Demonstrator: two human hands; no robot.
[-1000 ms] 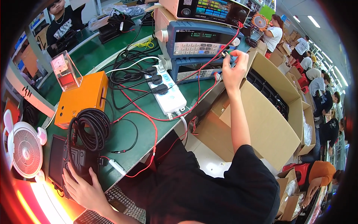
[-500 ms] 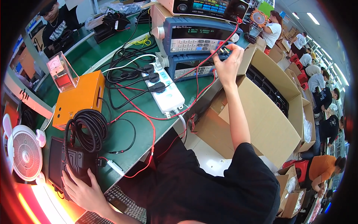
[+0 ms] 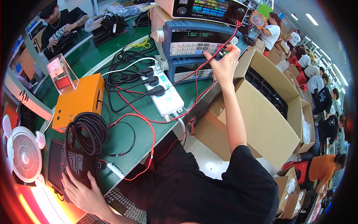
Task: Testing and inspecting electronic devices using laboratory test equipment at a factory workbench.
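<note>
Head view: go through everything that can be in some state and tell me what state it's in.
Blue bench meter: display lit.
White power strip: three black plugs in.
Cardboard box: flaps open.
Black cable: coiled.
Left hand: resting on black power adapter.
Right hand: fingers at the meter's front panel.

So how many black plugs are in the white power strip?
3, side by side at the far end of the white power strip: plugs at and. The near sockets look free.

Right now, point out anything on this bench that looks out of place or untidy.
Nothing looks damaged or spilled. The untidy part is the red and black leads, which loop loosely across the green bench and hang over its front edge. The right hand is at the blue instrument; the left hand rests on a black unit.
</note>
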